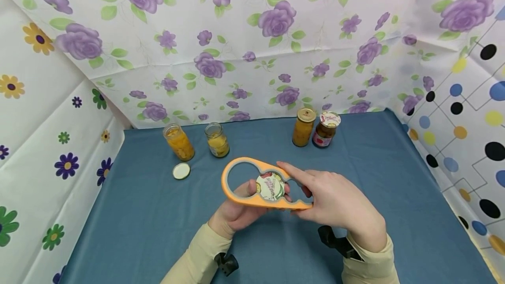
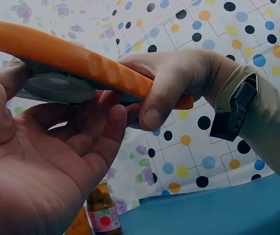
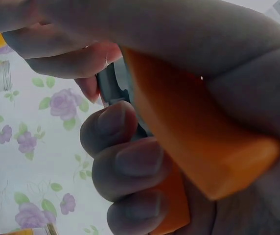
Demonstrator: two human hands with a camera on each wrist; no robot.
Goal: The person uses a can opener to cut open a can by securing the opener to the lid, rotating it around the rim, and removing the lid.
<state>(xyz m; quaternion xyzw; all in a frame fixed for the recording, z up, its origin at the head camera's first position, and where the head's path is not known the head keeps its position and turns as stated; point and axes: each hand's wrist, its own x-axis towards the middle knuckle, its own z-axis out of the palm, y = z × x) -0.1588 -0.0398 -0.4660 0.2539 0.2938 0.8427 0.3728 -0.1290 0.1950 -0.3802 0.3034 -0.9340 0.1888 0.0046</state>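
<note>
My right hand (image 1: 335, 196) grips the narrow end of an orange jar opener (image 1: 240, 160) with a grey inner lining, its fingers wrapped round both arms in the right wrist view. A jar lid (image 1: 270, 186) with a printed fruit pattern sits in the opener's middle hole, level with the frame. From below, my left hand (image 1: 240, 211) holds this lid between thumb and fingers, the thumb coming up through the large ring. The lid's pale underside (image 2: 59, 88) shows in the left wrist view, with no jar under it.
Two lidless glass jars stand at the back left, one with orange pieces (image 1: 180, 144), one with yellow contents (image 1: 218, 143). A loose white lid (image 1: 181, 171) lies before them. At the back right are a gold-lidded jar (image 1: 303, 130) and a dark jar (image 1: 324, 133) with a patterned lid.
</note>
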